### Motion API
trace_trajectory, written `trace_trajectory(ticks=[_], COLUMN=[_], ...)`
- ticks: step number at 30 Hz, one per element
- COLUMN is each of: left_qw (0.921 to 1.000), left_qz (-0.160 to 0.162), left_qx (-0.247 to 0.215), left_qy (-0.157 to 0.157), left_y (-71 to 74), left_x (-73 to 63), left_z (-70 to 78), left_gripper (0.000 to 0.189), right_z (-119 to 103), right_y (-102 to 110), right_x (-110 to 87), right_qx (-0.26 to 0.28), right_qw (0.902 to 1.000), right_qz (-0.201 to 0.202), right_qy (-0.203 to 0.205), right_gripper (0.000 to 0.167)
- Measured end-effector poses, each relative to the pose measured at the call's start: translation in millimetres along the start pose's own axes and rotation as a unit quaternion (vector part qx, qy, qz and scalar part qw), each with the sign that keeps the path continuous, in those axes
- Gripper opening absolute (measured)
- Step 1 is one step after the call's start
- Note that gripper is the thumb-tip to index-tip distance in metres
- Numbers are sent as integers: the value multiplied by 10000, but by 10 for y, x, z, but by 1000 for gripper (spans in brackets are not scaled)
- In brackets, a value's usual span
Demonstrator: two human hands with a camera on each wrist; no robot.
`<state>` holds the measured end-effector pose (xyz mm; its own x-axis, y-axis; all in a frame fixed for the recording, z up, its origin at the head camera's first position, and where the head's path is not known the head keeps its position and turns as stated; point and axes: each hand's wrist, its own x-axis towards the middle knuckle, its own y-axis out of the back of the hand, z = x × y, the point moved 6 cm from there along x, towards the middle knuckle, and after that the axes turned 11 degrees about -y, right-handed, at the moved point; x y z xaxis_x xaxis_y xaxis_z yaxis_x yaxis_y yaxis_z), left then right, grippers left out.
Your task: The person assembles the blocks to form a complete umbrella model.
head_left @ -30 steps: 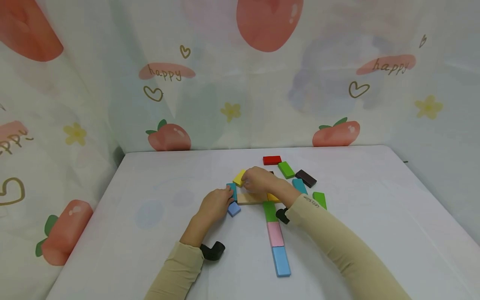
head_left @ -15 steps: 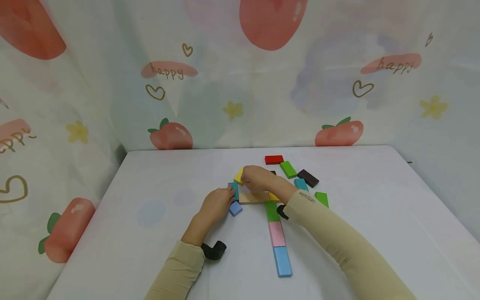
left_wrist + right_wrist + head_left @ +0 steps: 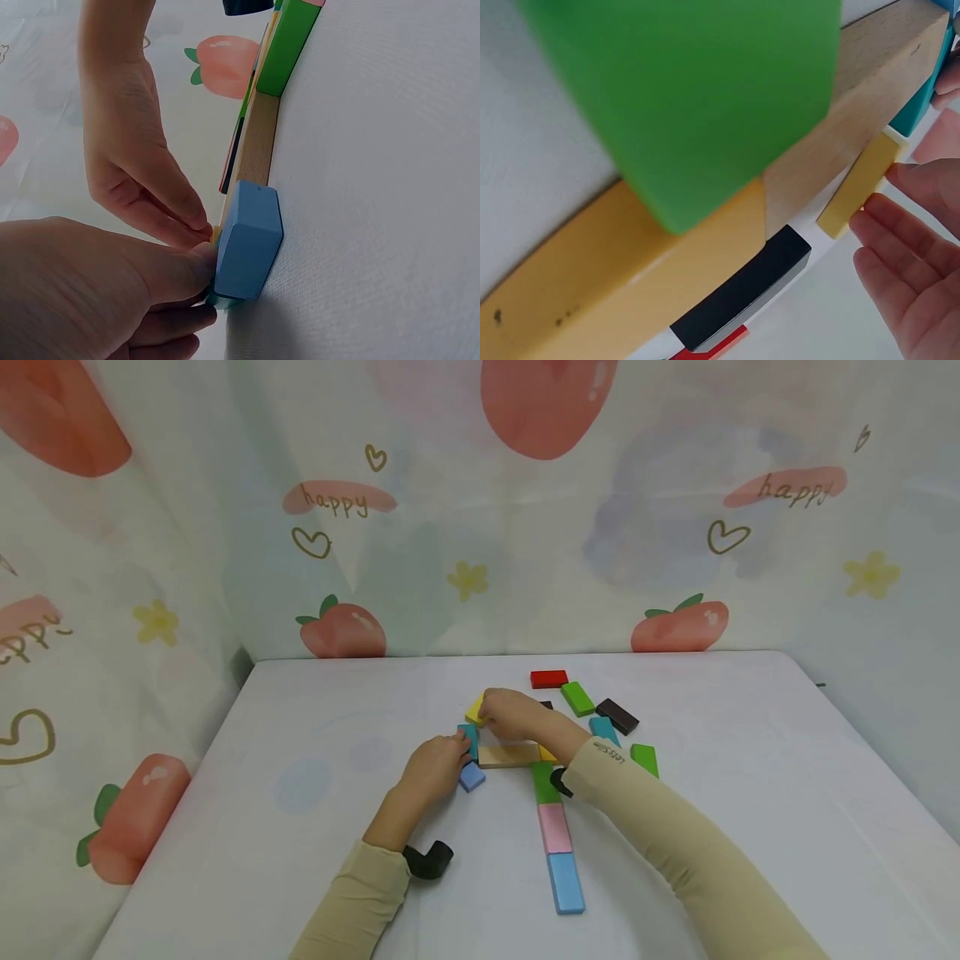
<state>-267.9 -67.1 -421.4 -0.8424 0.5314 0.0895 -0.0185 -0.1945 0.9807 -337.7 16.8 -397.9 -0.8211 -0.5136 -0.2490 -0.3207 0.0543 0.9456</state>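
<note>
In the head view my right hand pinches a yellow block between thumb and fingertip. Just nearer, my left hand holds a teal block at its outer side with thumb and fingers. One end of the yellow block lies close against the teal one in the right wrist view; whether they touch I cannot tell. A small blue block sits by the left thumb. From the teal block a plain wooden block runs right to an orange block, partly hidden by the right forearm.
A column of green, pink and light blue blocks runs toward me. Behind the right arm lie red, green, dark brown and teal blocks. Another green block lies right.
My right hand has shifted slightly left with the yellow block, bringing it nearer in line with the teal block. My left hand stays in place. The head view has shifted a little.
</note>
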Motion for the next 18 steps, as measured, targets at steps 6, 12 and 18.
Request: trace_trajectory(ticks=[6, 12, 18], left_qw=[9999, 9998, 9997], left_qz=[-4, 29, 88], left_qx=[-131, -198, -216], left_qy=[-4, -10, 0], left_y=[16, 34, 33], left_x=[-14, -24, -19], left_z=[0, 3, -2], left_gripper=[30, 29, 30], right_z=[-7, -6, -18], right_y=[-15, -24, -24], right_x=[28, 43, 51], right_qx=[-9, 13, -3], right_qw=[10000, 10000, 9999], right_qz=[30, 76, 91], right_qy=[5, 4, -47], right_gripper=[26, 26, 27])
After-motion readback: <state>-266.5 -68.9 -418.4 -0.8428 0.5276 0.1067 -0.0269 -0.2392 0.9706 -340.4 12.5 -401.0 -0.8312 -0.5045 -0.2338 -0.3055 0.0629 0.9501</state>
